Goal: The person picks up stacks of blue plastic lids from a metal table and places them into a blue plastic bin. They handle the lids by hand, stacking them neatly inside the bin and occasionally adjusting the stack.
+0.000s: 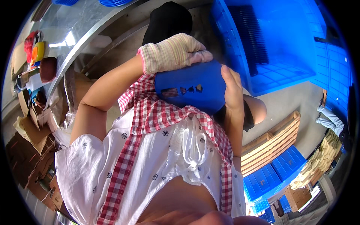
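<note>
A blue moulded plastic piece (195, 101) with several small cut-outs is held in front of my checked apron (153, 118). My left hand (174, 54), in a striped knitted glove, lies over its far edge with the fingers bent around it. My right hand (233, 88) is bare and grips the piece's right side, with the thumb or a finger along the edge. The fingers behind the piece are hidden. Just beyond my right hand stands a large blue plastic crate (285, 73), holding a row of dark, thin stacked parts (252, 37).
A shiny metal-edged table (86, 28) curves along the left, with blue pieces (114, 2) at its far edge. Bottles and cardboard boxes (35, 133) crowd the left side. A wooden pallet (272, 144), blue bins (277, 172) and another person's legs (330, 120) are on the right.
</note>
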A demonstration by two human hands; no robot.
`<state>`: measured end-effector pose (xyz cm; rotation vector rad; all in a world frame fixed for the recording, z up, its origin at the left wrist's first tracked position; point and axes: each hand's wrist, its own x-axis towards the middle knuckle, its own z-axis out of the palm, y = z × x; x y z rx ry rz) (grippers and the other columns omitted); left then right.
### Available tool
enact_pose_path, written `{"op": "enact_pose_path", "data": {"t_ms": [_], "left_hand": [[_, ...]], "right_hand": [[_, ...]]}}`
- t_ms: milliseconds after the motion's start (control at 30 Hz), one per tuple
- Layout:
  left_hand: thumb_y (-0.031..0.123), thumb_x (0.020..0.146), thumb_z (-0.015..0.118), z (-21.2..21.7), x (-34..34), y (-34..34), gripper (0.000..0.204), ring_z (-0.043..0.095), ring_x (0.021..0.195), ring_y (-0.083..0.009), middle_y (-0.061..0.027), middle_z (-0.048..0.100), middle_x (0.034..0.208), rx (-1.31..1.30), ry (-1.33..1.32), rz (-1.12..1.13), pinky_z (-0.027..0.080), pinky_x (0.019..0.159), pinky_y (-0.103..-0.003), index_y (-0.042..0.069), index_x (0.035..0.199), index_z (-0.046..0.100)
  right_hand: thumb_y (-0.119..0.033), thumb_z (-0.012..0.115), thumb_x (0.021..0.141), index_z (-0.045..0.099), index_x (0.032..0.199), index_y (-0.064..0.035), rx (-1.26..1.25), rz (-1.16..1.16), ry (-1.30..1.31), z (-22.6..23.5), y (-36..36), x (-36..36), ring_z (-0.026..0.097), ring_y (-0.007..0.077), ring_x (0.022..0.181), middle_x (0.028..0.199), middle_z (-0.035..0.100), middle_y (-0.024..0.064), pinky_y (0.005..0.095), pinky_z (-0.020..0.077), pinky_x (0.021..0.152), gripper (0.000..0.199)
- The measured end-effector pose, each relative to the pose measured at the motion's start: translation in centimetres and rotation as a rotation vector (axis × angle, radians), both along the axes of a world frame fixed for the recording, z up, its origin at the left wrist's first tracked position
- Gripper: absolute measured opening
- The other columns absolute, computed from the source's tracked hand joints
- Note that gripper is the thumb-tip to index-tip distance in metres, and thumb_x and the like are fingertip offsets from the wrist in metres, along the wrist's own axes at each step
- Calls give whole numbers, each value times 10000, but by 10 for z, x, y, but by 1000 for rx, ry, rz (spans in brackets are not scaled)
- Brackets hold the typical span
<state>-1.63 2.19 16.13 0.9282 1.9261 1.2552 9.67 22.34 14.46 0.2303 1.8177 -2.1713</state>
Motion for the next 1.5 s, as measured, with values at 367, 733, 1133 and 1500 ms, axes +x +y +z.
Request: {"op": "enact_pose_path", "data": {"t_ms": [367,733,1133,1500], "left_hand": [[81,784,718,11,5,-38,461,599,1055,-275,-153,619,1116,-210,-248,-2,477,950,-375,34,1201,527],[192,784,752,41,-33,-2,393,644,857,-156,-51,675,888,270,-112,295,520,821,-309,41,1124,628],[357,875,685,64,-27,18,397,548,678,-120,-40,608,764,274,110,437,487,638,-263,-4,1035,650],[255,851,652,79,-36,3,364,577,930,-159,-47,637,984,375,-75,244,463,866,-318,44,1147,636]], "right_hand": [[-310,412,1007,601,1140,69,-132,-241,-83,-6,8,2,638,220,991,1101,651,155,299,496,879,444],[-281,376,1027,595,1066,58,-75,-450,464,42,43,-42,618,171,830,961,648,121,254,485,720,405],[-305,398,1020,571,1143,74,-244,-485,411,41,45,-45,628,211,939,1081,635,151,294,500,792,434],[-322,503,980,612,1126,39,-318,-466,264,72,79,-104,642,173,932,1045,663,124,265,512,792,405]]}}
